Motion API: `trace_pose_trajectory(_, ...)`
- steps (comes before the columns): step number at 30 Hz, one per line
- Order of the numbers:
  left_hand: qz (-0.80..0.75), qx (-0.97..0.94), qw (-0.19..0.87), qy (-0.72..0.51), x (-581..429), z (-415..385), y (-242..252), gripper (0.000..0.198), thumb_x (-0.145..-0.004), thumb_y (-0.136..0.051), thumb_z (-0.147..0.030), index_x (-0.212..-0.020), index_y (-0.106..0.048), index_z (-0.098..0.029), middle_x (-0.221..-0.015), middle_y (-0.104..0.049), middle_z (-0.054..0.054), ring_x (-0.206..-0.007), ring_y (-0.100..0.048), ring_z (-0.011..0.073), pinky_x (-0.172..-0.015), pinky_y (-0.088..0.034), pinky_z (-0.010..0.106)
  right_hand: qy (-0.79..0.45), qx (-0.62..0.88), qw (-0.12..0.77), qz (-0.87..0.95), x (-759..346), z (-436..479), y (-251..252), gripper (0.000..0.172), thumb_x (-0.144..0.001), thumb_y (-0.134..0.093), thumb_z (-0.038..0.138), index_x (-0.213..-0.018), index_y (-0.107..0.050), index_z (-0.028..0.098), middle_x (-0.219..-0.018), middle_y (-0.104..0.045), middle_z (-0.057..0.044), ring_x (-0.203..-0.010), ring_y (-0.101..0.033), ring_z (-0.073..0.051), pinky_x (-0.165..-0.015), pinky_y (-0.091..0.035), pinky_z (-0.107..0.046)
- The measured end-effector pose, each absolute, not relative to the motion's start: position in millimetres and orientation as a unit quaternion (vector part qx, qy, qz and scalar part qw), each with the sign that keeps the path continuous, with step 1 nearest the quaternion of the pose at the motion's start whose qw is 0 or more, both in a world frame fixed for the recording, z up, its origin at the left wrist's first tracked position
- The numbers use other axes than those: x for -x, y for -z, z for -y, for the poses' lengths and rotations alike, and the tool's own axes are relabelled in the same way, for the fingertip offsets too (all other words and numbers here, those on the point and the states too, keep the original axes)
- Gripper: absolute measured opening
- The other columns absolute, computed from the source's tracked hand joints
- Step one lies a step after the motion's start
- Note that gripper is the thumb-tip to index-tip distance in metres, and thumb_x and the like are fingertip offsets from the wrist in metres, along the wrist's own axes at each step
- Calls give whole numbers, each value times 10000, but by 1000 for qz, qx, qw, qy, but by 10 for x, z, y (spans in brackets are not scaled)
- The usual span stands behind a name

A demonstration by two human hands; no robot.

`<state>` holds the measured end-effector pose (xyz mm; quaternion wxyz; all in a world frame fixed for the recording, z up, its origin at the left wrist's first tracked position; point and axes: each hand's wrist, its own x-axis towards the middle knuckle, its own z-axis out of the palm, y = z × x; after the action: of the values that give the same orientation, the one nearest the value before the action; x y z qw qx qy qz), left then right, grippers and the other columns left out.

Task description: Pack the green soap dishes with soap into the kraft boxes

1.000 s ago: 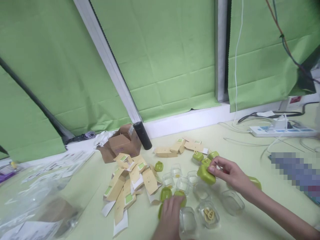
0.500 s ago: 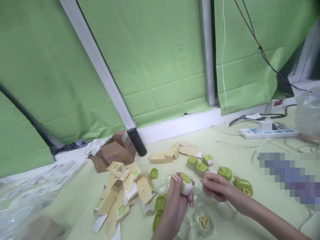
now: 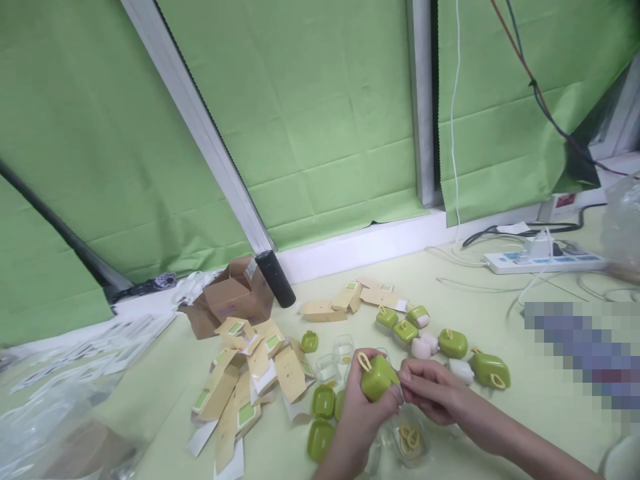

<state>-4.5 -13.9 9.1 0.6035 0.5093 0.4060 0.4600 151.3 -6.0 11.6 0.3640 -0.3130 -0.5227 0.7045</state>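
My left hand [image 3: 363,410] is wrapped round a small green case [image 3: 379,379] with a cream loop standing up from its top. My right hand [image 3: 430,390] is pinched at the case's right side, thumb against forefinger; whatever the pinch holds is hidden. Just below the hands sits a clear tub [image 3: 413,443] with several cream loops [image 3: 409,438] inside. Green shells [image 3: 320,440] lie to the left of my left wrist. Beyond my right hand are several looped green cases [image 3: 453,343] and white pieces [image 3: 425,345].
Opened cardboard packets [image 3: 290,373] are heaped at the left, before a brown box [image 3: 237,293] and a black cylinder [image 3: 275,279]. A white power strip [image 3: 545,262] with cables lies at the back right. Clear plastic bags [image 3: 45,413] are at the lower left.
The case in my left hand has turned, so its green side shows where white was visible. My right hand has come in from the right and now touches it.
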Motion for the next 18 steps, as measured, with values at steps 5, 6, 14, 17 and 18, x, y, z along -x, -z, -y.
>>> trace_pose_trajectory(5,-423,-554,564,-442,-3,148,-130,346,-679,-582,-153,-944,-366,-209,-718,-422,-60,-591,-410,75,-555,-342,205,-687,333,371,529,-1492,62,-58,458,-753,-598,575,-584,-418,190,-464,-243,122,-391,-136,-41,-390,-68,-229)
trace_pose_trajectory(6,-424,-564,555,-440,-14,151,-146,347,-671,-585,-149,-933,-364,-209,-716,-416,-62,-594,-402,74,-551,-339,199,-683,337,373,529,-1489,60,-40,462,-742,-612,572,-575,-411,191,-458,-250,123,-383,-136,-37,-386,-64,-228)
trace_pose_trajectory(14,-442,-604,527,-403,31,190,-200,384,-588,-602,-84,-869,-380,-222,-653,-400,-88,-551,-370,64,-504,-291,175,-716,312,389,489,-1511,82,64,473,-728,-631,558,-542,-372,209,-428,-213,127,-362,-112,-38,-370,-64,-222)
trace_pose_trajectory(17,-491,-555,539,-400,119,152,-107,370,-588,-626,-116,-850,-390,-226,-647,-451,-82,-540,-405,72,-490,-296,180,-653,333,482,480,-1669,17,-58,482,-775,-594,532,-523,-336,212,-459,-193,114,-399,-131,-56,-392,-111,-218)
trace_pose_trajectory(18,-504,-522,549,-414,137,133,-75,363,-604,-643,-159,-851,-387,-228,-664,-481,-72,-536,-421,74,-490,-308,186,-618,351,505,489,-1719,-15,-99,460,-786,-577,537,-538,-368,210,-470,-207,109,-411,-144,-61,-401,-124,-218)
